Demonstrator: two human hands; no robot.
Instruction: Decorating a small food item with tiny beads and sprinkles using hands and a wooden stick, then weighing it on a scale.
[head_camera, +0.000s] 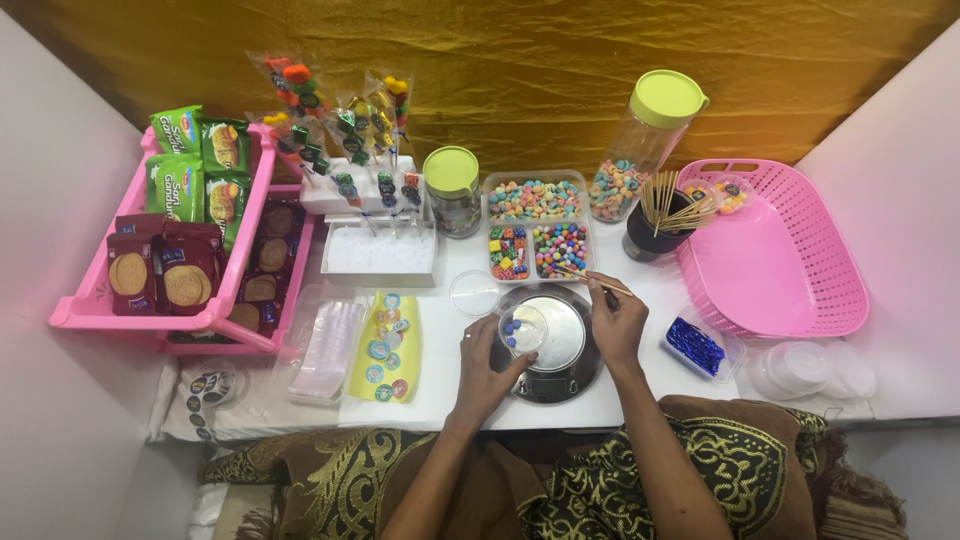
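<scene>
A crinkled golden cloth (560, 60) hung across the back, white panels (60, 200) closed both sides, and a white table (440, 385) stood between them under even, soft light

The kitchen scale (556, 345) display is covered by the left hand (484, 367) (the small cup (522, 330) contents are too tiny to identify).

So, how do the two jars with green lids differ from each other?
The tall jar leans in this view and holds pastel candies only near its bottom. The short jar stands upright beside the candy tray, its contents too dark to tell. Both are clear, with closed lime-green lids.
</scene>
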